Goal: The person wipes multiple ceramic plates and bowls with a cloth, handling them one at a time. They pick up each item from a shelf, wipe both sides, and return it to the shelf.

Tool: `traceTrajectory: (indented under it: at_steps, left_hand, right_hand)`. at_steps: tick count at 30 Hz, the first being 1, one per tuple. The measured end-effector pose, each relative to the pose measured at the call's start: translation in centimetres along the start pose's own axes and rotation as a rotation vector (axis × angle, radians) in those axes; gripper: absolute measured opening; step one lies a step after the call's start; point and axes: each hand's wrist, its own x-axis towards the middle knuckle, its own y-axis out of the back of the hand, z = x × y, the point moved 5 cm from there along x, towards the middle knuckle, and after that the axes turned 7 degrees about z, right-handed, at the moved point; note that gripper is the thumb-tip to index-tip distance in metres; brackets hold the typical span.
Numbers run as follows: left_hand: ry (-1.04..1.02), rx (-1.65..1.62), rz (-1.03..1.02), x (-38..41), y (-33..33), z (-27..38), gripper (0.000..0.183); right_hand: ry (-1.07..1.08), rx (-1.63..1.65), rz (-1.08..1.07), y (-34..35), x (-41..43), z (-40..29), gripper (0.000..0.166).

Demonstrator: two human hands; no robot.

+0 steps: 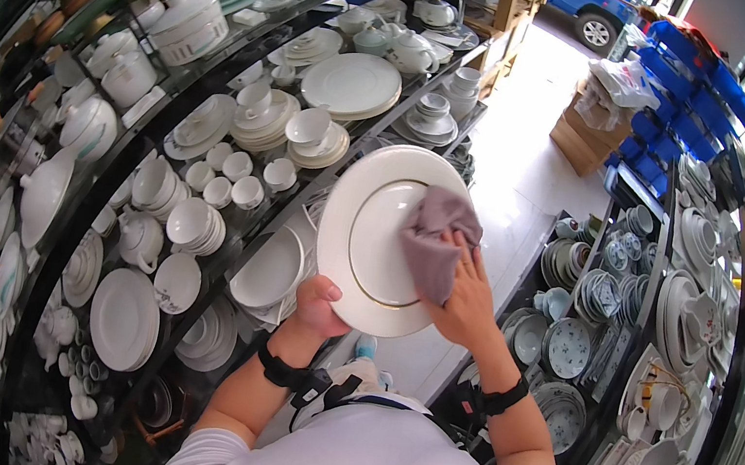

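A large white plate with a thin gold ring around its well is held up in front of me, its face towards me. My left hand grips the lower left rim, thumb on the front; the fingers behind are hidden. Against the right side of the plate, my right hand presses a crumpled mauve cloth. The cloth covers part of the gold ring and the right rim. Both wrists wear black straps.
Shelves on my left carry stacked white plates, cups and teapots. Patterned bowls and plates fill the right shelves. Ahead along the aisle floor stand a cardboard box and stacked blue crates. A blue vehicle is beyond.
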Motion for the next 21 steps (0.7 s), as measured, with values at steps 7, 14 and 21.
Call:
traceTrajectory:
  at_steps: [7,14,21]
  left_hand:
    - [0.341,-0.033,-0.165,4.8,4.1,-4.3,0.089]
    - [0.279,-0.034,-0.077,12.6,4.2,-3.4,0.082]
    - [0.188,0.027,-0.141,21.1,5.9,0.9,0.09]
  right_hand:
    - [-0.149,0.014,0.052,0.1,3.9,6.0,0.073]
    - [0.044,0.222,-0.046,-2.2,10.7,3.5,0.074]
    - [0.116,0.296,-0.168,-3.4,15.1,4.2,0.076]
